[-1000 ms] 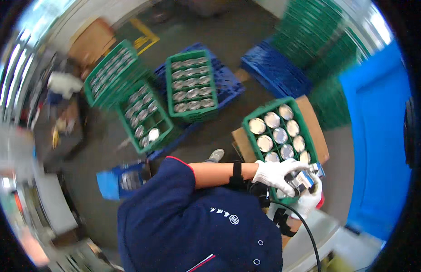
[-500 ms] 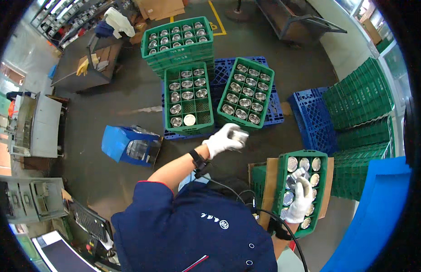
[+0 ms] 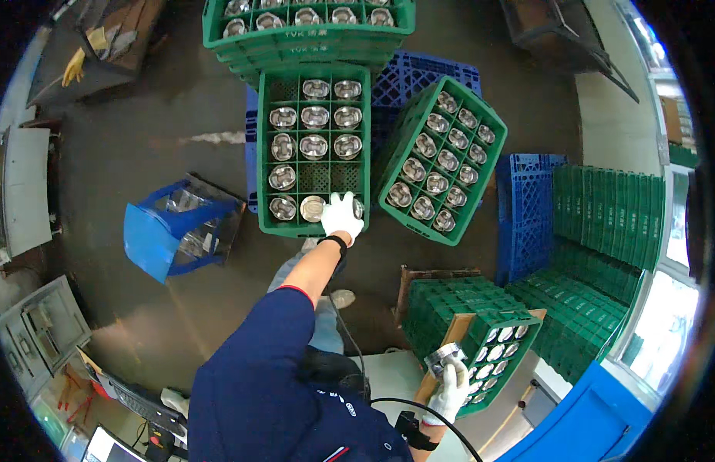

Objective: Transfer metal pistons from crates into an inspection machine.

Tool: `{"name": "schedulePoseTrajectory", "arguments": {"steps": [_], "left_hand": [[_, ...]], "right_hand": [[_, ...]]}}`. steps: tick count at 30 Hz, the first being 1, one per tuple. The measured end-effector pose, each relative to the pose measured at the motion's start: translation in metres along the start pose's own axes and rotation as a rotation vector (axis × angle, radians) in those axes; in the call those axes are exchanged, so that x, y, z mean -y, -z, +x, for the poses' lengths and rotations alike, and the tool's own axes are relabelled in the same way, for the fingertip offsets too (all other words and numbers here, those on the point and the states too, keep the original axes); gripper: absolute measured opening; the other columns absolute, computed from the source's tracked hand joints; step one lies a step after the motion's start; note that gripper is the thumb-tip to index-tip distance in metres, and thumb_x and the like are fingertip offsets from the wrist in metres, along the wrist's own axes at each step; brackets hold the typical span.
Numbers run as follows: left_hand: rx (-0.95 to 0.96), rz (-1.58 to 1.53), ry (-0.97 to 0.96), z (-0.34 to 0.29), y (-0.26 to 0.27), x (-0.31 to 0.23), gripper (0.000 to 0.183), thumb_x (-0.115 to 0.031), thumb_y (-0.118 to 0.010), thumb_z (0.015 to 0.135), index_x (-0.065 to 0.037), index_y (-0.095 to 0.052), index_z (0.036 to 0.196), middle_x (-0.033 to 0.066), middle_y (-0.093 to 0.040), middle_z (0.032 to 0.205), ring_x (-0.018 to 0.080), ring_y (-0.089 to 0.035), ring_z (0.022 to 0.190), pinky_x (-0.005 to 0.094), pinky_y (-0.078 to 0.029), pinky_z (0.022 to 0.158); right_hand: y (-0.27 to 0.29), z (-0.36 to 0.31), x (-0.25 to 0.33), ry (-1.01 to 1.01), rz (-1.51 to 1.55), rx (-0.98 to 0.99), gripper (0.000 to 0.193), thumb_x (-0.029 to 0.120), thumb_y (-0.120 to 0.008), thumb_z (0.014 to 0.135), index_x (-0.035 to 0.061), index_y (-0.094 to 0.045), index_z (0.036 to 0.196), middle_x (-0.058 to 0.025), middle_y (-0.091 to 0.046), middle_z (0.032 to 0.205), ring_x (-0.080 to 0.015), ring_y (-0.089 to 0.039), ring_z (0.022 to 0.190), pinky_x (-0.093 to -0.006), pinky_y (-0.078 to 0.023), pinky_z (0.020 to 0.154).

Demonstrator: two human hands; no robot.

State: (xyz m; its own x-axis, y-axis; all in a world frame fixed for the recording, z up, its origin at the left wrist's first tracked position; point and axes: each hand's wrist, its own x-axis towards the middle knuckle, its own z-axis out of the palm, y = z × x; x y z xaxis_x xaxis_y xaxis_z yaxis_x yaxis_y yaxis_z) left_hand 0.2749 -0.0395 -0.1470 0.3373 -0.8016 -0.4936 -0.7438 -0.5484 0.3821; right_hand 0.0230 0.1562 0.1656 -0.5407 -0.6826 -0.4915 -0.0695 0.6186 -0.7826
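My left hand [image 3: 341, 217], in a white glove, is over the near right compartment of a green divided crate [image 3: 268, 229]. Its fingers close on a metal piston [image 3: 358, 208] that sits partly under the hand. Next to it in the same row, another piston [image 3: 312, 208] shows its round flat top. Most other compartments hold pistons with their hollow side up; a few show bare mesh. At the lower right my gloved right hand [image 3: 451, 394] grips a shiny piston [image 3: 444, 356], held beside a tilted green crate [image 3: 536, 329] filled with pistons.
A second piston crate [image 3: 500, 142] stands angled to the right on a blue pallet [image 3: 465, 73]. Stacked crates [image 3: 311, 46] rise at the back. A blue chair-like object [image 3: 153, 239] stands left, and green crates [image 3: 604, 215] line the right wall.
My left hand has moved with its piston down into the left crate's near right compartment. My right hand has lifted a piston out beside the right crate. The view has shifted.
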Motion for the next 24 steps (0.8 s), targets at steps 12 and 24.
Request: {"name": "schedulePoseTrajectory", "arguments": {"steps": [12, 24], "left_hand": [[-0.044, 0.182, -0.122, 0.017, -0.044, 0.03, 0.062, -0.032, -0.068, 0.082, -0.014, -0.049, 0.138, 0.0174, -0.049, 0.134, 0.0392, -0.058, 0.108, 0.0479, -0.052, 0.085], [1.54, -1.272, -0.402, -0.07, 0.103, -0.02, 0.081, -0.02, -0.074, 0.087, -0.005, -0.028, 0.152, 0.0128, -0.05, 0.141, 0.0242, -0.045, 0.133, 0.0394, -0.037, 0.111]], "right_hand": [[-0.075, 0.023, 0.034, -0.025, -0.275, 0.103, 0.015, 0.003, -0.062, 0.091, -0.0019, -0.066, 0.105, -0.0071, -0.067, 0.104, -0.014, -0.061, 0.095, -0.0278, -0.047, 0.09], [-0.156, 0.063, 0.034, 0.113, -0.294, 0.583, 0.015, 0.001, -0.065, 0.087, 0.0025, -0.068, 0.101, -0.0028, -0.063, 0.101, -0.0113, -0.058, 0.091, -0.0254, -0.046, 0.085]]}}
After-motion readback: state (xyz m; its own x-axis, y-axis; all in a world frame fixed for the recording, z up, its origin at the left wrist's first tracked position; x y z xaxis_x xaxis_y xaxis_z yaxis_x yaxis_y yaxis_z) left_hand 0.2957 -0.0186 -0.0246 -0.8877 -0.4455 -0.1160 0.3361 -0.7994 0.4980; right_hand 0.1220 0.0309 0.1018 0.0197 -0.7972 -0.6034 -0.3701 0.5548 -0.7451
